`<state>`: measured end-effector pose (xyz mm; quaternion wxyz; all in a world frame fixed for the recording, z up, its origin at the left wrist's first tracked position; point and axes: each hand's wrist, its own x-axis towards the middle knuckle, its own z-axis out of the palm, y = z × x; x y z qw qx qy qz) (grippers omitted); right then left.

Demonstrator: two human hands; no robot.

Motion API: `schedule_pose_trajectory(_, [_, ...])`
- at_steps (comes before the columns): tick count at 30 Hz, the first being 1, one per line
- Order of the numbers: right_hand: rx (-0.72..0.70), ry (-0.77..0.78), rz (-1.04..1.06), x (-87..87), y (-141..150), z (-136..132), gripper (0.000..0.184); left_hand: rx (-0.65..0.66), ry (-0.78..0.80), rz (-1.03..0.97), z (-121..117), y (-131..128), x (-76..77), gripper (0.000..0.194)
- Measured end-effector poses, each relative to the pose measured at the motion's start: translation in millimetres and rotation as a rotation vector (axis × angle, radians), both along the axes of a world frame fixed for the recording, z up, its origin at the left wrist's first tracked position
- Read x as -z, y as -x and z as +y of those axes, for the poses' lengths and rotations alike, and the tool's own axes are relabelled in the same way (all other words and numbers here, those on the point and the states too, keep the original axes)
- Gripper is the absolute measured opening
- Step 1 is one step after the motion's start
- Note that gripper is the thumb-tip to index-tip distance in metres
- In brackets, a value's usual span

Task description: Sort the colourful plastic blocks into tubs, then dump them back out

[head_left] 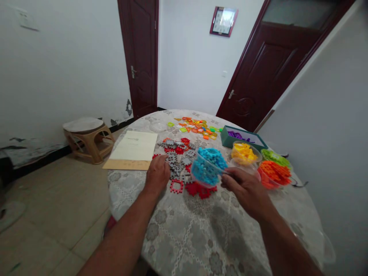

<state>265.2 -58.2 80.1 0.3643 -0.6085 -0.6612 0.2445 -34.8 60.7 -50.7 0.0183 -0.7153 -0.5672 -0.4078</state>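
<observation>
My right hand [244, 188] pinches the rim of a clear plastic tub [198, 172] heaped with blue toy building pieces [212, 159]. The tub is held over the near side of a pile of grey interlocking pieces [174, 163] and red pieces [199, 189]. At the left edge of that pile is my left hand [158, 172], its fingers curled together and pointing down. What lies under those fingertips is hidden. Just right of the left hand, a square red frame piece [176, 186] lies flat on the tablecloth.
On the round table [178, 237], a paper pad [135, 147] lies left. Mixed small pieces [198, 126] are scattered behind. On the right stand a green box [227, 140] with purple pieces and tubs of yellow [243, 153], orange [274, 172] and lime pieces [274, 157]. A stool [89, 140] stands by the wall.
</observation>
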Motion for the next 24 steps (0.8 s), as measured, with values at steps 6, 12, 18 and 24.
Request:
schedule_pose_trajectory(6, [-0.093,0.449,0.733,36.7,55,64,0.025,0.026,0.081,0.07,-3,4,-2.1,0.024])
schedule_pose_trajectory(12, [-0.04,0.731,1.164,68.7,58,102,0.009,0.029,0.12,0.106,-8,1,-6.6,0.017])
schedule_pose_trajectory(18, [-0.086,0.835,1.448,72.4,48,119,0.021,-0.003,0.105,0.104,-8,-3,-2.3,0.023])
schedule_pose_trajectory(24, [-0.117,0.512,1.372,47.2,25,92,0.01,0.036,0.016,0.082,-13,-8,-9.1,0.03])
